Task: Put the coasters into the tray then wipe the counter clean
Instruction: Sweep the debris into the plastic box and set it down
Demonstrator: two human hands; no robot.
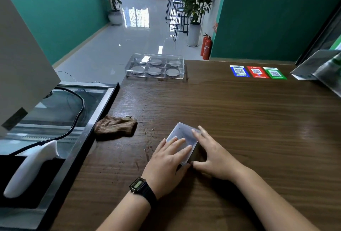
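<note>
I've got both hands on a small translucent plastic box [181, 143] near the front middle of the wooden surface [239, 120]: my left hand [166, 158] lies flat across its top with fingers [177, 143] straight, and my right hand [212, 155] presses its right side, fingers spread and thumb low against it. The clear tray [155, 66] sits at the far left edge of the surface, a grey coaster [172, 72] in each compartment I can make out. A crumpled brown cloth [115, 126] rests by the left edge, dark crumbs [148, 147] scattered between it and my hands.
</note>
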